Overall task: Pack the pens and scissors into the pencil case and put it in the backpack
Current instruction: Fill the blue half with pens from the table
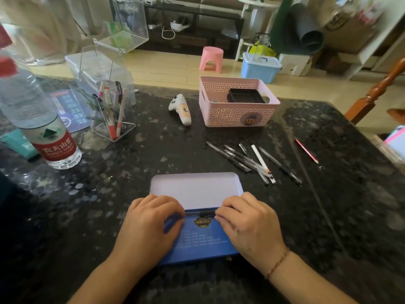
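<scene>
Pencil case [197, 218] lies open on tabletop [153, 154], lid up. Left hand [151, 224] and right hand [247, 224] both grip its front edge, fingers curled over it. Pens [252, 161] loose just beyond-right, untouched.

Two bare forearms come in from the bottom edge of the view, with no sleeves showing on either. The left hand [151, 224] wears nothing: no ring, no band. The right hand [249, 224] has bare fingers too, and a thin beaded bracelet [277, 263] of reddish-brown colour circles its wrist.
</scene>
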`<action>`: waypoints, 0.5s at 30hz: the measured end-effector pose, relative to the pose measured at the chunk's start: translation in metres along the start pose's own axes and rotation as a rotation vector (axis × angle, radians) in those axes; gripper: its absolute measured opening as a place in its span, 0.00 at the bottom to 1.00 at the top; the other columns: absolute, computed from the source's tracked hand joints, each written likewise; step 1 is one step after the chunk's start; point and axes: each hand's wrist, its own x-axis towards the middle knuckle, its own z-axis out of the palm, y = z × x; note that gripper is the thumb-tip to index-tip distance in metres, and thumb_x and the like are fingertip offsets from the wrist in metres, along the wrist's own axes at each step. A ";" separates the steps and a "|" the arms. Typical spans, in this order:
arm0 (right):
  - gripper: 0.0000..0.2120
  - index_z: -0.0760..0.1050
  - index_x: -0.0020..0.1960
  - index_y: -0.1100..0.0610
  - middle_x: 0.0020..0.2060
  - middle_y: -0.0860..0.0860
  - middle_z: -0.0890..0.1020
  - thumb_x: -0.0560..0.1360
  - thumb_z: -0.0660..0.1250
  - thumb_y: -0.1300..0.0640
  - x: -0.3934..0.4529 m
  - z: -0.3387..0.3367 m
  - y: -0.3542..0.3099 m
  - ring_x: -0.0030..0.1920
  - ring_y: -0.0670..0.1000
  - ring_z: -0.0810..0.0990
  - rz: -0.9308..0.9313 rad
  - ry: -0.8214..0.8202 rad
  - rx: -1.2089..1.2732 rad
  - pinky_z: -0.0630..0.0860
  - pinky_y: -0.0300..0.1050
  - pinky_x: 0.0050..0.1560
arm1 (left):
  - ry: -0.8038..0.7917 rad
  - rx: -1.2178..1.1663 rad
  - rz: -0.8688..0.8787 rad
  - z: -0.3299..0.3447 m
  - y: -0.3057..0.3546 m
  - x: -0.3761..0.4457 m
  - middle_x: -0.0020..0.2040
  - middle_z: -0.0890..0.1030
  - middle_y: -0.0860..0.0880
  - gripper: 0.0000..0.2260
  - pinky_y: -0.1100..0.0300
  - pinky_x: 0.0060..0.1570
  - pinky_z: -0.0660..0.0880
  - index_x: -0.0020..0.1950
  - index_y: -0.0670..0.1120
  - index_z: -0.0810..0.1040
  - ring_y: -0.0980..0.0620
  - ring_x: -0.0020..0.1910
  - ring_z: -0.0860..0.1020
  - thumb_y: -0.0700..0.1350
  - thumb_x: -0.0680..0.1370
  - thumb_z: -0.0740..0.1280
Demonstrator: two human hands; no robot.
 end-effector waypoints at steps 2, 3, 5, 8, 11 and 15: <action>0.03 0.81 0.43 0.50 0.40 0.45 0.80 0.73 0.70 0.51 0.004 0.002 -0.002 0.39 0.49 0.76 0.005 -0.031 0.041 0.75 0.45 0.32 | -0.011 -0.010 -0.025 -0.001 0.000 0.000 0.43 0.79 0.64 0.11 0.60 0.48 0.69 0.43 0.59 0.76 0.62 0.45 0.75 0.47 0.68 0.77; 0.04 0.81 0.43 0.50 0.41 0.45 0.80 0.73 0.69 0.50 0.006 0.001 -0.001 0.40 0.49 0.76 -0.005 -0.044 0.066 0.75 0.45 0.34 | -0.011 -0.014 -0.029 0.000 0.000 0.000 0.43 0.78 0.64 0.11 0.60 0.48 0.69 0.42 0.59 0.76 0.62 0.45 0.75 0.47 0.68 0.76; 0.06 0.81 0.45 0.50 0.43 0.44 0.81 0.73 0.69 0.48 0.011 -0.005 0.012 0.43 0.48 0.77 0.009 -0.003 0.132 0.76 0.43 0.39 | -0.008 -0.028 -0.026 0.000 0.001 0.001 0.43 0.78 0.64 0.12 0.58 0.49 0.71 0.41 0.60 0.75 0.62 0.44 0.75 0.46 0.68 0.77; 0.07 0.81 0.49 0.52 0.45 0.48 0.83 0.72 0.71 0.53 0.016 -0.017 0.075 0.46 0.51 0.80 0.381 0.238 0.174 0.76 0.45 0.48 | -0.012 -0.052 -0.027 0.000 0.001 0.001 0.42 0.78 0.65 0.13 0.57 0.49 0.71 0.41 0.61 0.74 0.62 0.44 0.75 0.47 0.68 0.77; 0.17 0.79 0.57 0.56 0.54 0.55 0.80 0.70 0.73 0.53 0.004 -0.019 0.150 0.54 0.59 0.78 0.828 0.054 -0.017 0.74 0.50 0.55 | -0.028 -0.085 -0.007 -0.005 -0.001 0.000 0.44 0.78 0.65 0.12 0.58 0.52 0.71 0.41 0.60 0.73 0.62 0.47 0.76 0.47 0.69 0.75; 0.14 0.82 0.53 0.54 0.50 0.54 0.80 0.73 0.70 0.47 -0.008 -0.014 0.178 0.52 0.58 0.78 0.856 -0.126 -0.089 0.75 0.49 0.50 | -0.011 -0.148 -0.007 -0.011 0.000 0.002 0.45 0.78 0.64 0.08 0.57 0.54 0.70 0.44 0.59 0.73 0.62 0.49 0.75 0.48 0.69 0.68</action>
